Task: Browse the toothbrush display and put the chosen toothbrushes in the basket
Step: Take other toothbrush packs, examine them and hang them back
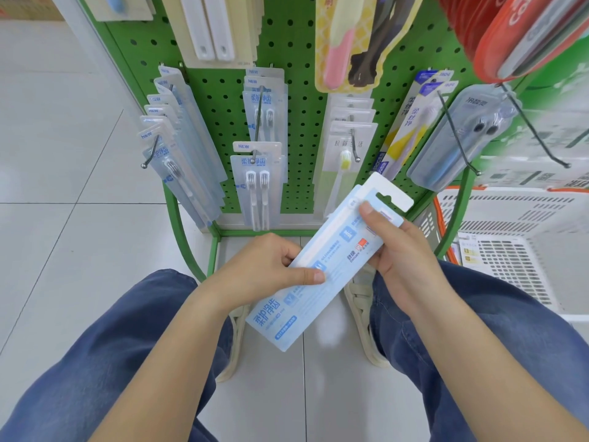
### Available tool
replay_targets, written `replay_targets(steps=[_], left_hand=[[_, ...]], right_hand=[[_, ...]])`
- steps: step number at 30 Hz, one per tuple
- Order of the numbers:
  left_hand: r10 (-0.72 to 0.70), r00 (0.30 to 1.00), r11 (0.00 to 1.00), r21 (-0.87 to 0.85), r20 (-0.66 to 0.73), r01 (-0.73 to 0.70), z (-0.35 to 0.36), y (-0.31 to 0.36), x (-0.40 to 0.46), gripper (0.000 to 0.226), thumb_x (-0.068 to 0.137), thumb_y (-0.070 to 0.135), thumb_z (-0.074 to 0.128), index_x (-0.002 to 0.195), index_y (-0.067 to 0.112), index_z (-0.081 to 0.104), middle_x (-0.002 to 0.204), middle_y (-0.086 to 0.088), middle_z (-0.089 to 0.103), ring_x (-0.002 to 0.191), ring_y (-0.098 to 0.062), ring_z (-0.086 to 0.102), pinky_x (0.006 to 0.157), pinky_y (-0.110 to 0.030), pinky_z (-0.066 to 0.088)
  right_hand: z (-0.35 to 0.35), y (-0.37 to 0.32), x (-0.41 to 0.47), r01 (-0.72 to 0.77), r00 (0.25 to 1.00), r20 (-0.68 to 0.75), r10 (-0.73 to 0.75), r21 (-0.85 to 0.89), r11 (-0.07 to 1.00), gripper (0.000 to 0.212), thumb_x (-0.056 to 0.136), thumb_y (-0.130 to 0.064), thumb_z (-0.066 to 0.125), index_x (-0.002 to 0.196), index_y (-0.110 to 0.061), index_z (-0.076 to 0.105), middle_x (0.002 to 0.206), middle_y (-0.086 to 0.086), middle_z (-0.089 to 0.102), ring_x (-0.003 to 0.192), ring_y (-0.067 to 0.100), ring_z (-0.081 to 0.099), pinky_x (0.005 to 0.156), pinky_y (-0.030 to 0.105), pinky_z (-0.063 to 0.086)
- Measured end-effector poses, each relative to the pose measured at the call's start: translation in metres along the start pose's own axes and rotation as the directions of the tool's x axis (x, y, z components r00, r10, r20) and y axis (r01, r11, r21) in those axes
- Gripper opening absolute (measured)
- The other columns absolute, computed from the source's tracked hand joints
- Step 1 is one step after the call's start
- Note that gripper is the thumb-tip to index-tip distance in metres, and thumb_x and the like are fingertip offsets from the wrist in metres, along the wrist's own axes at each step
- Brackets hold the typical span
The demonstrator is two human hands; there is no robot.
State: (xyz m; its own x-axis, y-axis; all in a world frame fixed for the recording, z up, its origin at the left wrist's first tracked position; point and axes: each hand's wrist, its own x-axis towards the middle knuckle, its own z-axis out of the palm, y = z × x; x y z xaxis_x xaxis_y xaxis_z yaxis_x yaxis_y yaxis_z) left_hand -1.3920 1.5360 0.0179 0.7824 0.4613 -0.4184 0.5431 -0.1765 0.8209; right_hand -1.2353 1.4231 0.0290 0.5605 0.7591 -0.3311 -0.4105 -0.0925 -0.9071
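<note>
A pale blue toothbrush pack (331,260) lies slanted between both hands, its printed back up and its hang tab pointing up right. My left hand (271,266) pinches its lower middle, thumb on top. My right hand (401,253) grips its upper end, thumb across the face. The green pegboard display (296,52) stands right in front, with several hooks of packaged toothbrushes (256,183). The white shopping basket (522,237) with an orange handle sits on the floor at the right, behind the display's frame.
I crouch over a white tiled floor, knees in blue jeans at both sides, light shoes under the pack. Bare metal hooks (459,138) stick out at the right. Red packs (516,33) hang at the top right. The green frame leg (455,215) stands between me and the basket.
</note>
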Motion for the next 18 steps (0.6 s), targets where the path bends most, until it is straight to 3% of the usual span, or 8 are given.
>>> replay_targets(steps=[3, 5, 7, 9, 13, 15, 16, 18], left_hand=[[-0.012, 1.0, 0.999, 0.037, -0.004, 0.012, 0.001, -0.003, 0.001, 0.03, 0.079, 0.041, 0.077, 0.094, 0.015, 0.077, 0.089, -0.002, 0.076, 0.084, -0.022, 0.071, 0.083, -0.049, 0.054], [0.003, 0.996, 0.987, 0.159, -0.094, 0.013, 0.007, -0.004, 0.003, 0.033, 0.081, 0.047, 0.073, 0.103, 0.021, 0.072, 0.096, 0.002, 0.074, 0.089, -0.02, 0.069, 0.083, -0.048, 0.054], [0.086, 0.966, 0.927, 0.376, -0.242, 0.011, 0.02, -0.002, 0.005, 0.049, 0.086, 0.049, 0.066, 0.13, 0.033, 0.053, 0.12, 0.008, 0.065, 0.107, -0.016, 0.062, 0.086, -0.037, 0.051], [0.209, 0.938, 0.874, 0.482, -0.277, -0.053, 0.036, 0.001, 0.004, 0.071, 0.089, 0.048, 0.061, 0.149, 0.036, 0.025, 0.144, 0.012, 0.044, 0.125, -0.012, 0.047, 0.089, -0.029, 0.043], [0.305, 0.926, 0.859, 0.484, -0.224, -0.166, 0.057, 0.001, 0.006, 0.096, 0.083, 0.056, 0.063, 0.155, 0.029, 0.007, 0.158, 0.015, 0.018, 0.14, -0.008, 0.026, 0.098, -0.026, 0.039], [0.346, 0.894, 0.866, 0.463, -0.285, -0.187, 0.062, 0.001, 0.007, 0.091, 0.086, 0.044, 0.064, 0.154, 0.029, 0.007, 0.156, 0.012, 0.023, 0.136, -0.008, 0.031, 0.089, -0.023, 0.04], [0.352, 0.875, 0.885, 0.422, -0.331, -0.196, 0.063, 0.002, 0.007, 0.086, 0.088, 0.036, 0.062, 0.154, 0.03, 0.007, 0.154, 0.011, 0.03, 0.129, -0.008, 0.037, 0.083, -0.022, 0.04], [0.317, 0.853, 0.924, 0.337, -0.414, -0.18, 0.063, 0.002, 0.007, 0.072, 0.089, 0.022, 0.056, 0.152, 0.032, 0.023, 0.135, 0.009, 0.052, 0.11, -0.014, 0.052, 0.069, -0.024, 0.039]], right_hand=[[0.002, 0.002, 0.001, 0.007, 1.0, -0.027, -0.007, -0.021, 1.0, 0.011, 0.091, -0.025, 0.059, 0.087, -0.018, 0.067, 0.08, -0.004, 0.073, 0.076, 0.011, 0.068, 0.075, 0.03, 0.057], [0.003, 0.004, 0.001, 0.017, 0.998, -0.061, -0.019, -0.034, 0.999, 0.01, 0.093, -0.023, 0.058, 0.087, -0.018, 0.066, 0.075, -0.007, 0.072, 0.071, 0.008, 0.068, 0.069, 0.026, 0.057], [0.005, 0.005, 0.001, 0.042, 0.995, -0.088, -0.047, -0.058, 0.997, 0.013, 0.094, -0.019, 0.057, 0.085, -0.018, 0.066, 0.072, -0.009, 0.071, 0.069, 0.007, 0.067, 0.066, 0.023, 0.056], [0.007, 0.007, 0.001, 0.077, 0.992, -0.093, -0.09, -0.139, 0.987, 0.019, 0.096, -0.016, 0.056, 0.081, -0.019, 0.067, 0.071, -0.007, 0.071, 0.071, 0.01, 0.066, 0.068, 0.027, 0.056], [0.011, 0.012, -0.002, 0.102, 0.994, -0.026, -0.109, -0.202, 0.974, 0.012, 0.089, -0.025, 0.066, 0.08, -0.019, 0.07, 0.08, 0.005, 0.07, 0.084, 0.017, 0.063, 0.081, 0.04, 0.054], [0.01, 0.013, -0.005, 0.193, 0.981, 0.057, -0.185, -0.307, 0.932, 0.016, 0.078, -0.035, 0.073, 0.085, -0.021, 0.072, 0.086, 0.007, 0.07, 0.087, 0.012, 0.062, 0.08, 0.035, 0.052], [0.011, 0.014, -0.007, 0.26, 0.966, 0.113, -0.234, -0.382, 0.887, 0.022, 0.075, -0.036, 0.075, 0.094, -0.024, 0.072, 0.093, 0.001, 0.071, 0.092, 0.007, 0.062, 0.078, 0.026, 0.052], [0.013, 0.018, -0.011, 0.394, 0.919, 0.228, -0.321, -0.543, 0.742, 0.054, 0.069, -0.044, 0.076, 0.119, -0.027, 0.063, 0.115, -0.011, 0.063, 0.107, -0.002, 0.058, 0.081, 0.014, 0.05]])
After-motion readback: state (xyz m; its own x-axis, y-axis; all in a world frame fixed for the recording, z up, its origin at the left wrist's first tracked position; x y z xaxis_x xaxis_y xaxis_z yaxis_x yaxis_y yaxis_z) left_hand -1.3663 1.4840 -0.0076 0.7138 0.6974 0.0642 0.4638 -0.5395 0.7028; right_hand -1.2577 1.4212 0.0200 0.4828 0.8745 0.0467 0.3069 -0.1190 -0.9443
